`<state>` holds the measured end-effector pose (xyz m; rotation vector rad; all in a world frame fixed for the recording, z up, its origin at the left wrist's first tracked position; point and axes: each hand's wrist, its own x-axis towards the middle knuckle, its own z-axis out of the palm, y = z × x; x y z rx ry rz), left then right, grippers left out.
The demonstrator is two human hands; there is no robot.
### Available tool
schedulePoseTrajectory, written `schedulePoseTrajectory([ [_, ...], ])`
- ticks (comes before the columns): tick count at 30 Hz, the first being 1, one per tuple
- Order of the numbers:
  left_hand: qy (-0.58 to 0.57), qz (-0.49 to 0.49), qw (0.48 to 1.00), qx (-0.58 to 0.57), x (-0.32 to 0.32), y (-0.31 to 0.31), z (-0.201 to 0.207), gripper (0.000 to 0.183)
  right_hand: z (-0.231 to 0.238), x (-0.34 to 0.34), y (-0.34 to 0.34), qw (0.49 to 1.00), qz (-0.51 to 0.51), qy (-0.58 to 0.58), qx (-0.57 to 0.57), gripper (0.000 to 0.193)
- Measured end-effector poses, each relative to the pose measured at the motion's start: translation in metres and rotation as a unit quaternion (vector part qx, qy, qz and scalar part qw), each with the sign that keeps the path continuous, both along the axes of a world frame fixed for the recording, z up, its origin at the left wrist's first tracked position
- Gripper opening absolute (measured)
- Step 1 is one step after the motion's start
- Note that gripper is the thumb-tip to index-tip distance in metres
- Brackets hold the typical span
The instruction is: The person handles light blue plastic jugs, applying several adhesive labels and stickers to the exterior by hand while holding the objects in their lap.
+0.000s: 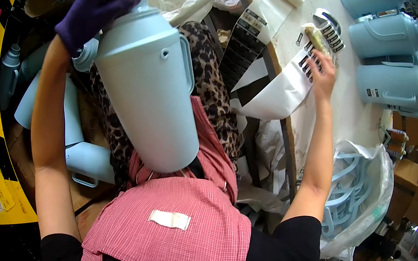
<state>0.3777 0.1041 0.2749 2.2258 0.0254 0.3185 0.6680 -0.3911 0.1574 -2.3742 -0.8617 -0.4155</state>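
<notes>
1. See smooth, matte lt-blue flask [150, 89], approx. cylindrical w/ sloped shoulder & side loop handle [189, 65]; lies tilted above lap, between arms.
2. See shiny white label strip [279, 95], blk-printed, curving off table [323, 126] edge.
3. Grips flask's narrow top w/ L hand [96, 15], purple knit glove, fingers clamped round.
4. Parts bare R hand's [322, 77] fingers at label strip; can't tell if touching.
5. Holds hands well apart: L wrist bent over top, R arm reaching fwd over table.
</notes>
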Motion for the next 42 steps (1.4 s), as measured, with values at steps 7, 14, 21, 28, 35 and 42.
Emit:
schedulePoseTrajectory([
  [7, 0.188, 0.146, 0.922, 0.305, 0.030, -0.031, -0.005, 0.034, -0.005, 0.013, 0.010, 0.999, -0.043, 0.031, 0.012, 0.023],
  [14, -0.080, 0.236, 0.968, -0.020, -0.006, -0.024, -0.080, 0.035, -0.005, -0.007, 0.026, 0.996, -0.081, -0.034, -0.001, 0.016],
  [21, -0.144, 0.292, 0.937, -0.127, -0.103, -0.074, -0.116, 0.032, 0.006, 0.009, 0.022, 0.988, -0.111, 0.108, 0.012, 0.008],
  [28, -0.138, 0.410, 0.876, -0.213, -0.203, -0.110, -0.156, 0.028, 0.038, -0.082, 0.047, 0.999, -0.003, -0.015, 0.033, 0.008],
  [35, -0.189, 0.293, 0.936, -0.057, -0.140, -0.130, -0.099, 0.029, 0.099, -0.221, 0.165, 0.803, 0.181, 0.515, 0.237, 0.014],
  [42, -0.117, 0.250, 0.958, -0.074, -0.100, -0.105, -0.076, 0.022, 0.072, -0.244, 0.246, 0.717, 0.194, 0.591, 0.315, 0.014],
])
